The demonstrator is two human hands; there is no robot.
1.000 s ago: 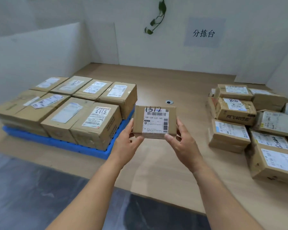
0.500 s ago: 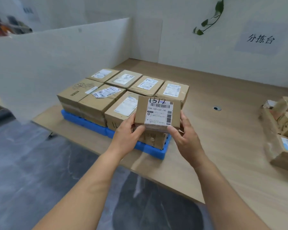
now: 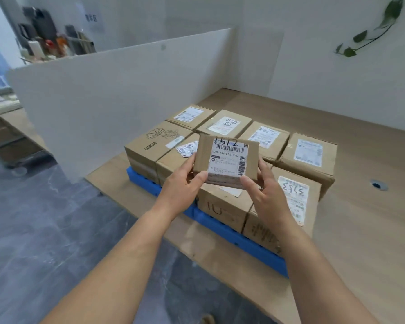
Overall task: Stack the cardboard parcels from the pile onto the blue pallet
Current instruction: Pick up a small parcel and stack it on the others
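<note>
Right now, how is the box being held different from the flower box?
The held box is smaller and tilted in the air; the flower box lies flat among those on the blue pallet. The held box has a big white label; the flower box a small one. Both are cardboard.

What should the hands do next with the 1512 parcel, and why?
Probably lower the small parcel flat, label up, onto the near-row boxes beneath it. The left hand and right hand hold it in the air above them, and boxes packed side by side cover the blue pallet, with no bare deck showing, so it likely starts a second layer.
</note>
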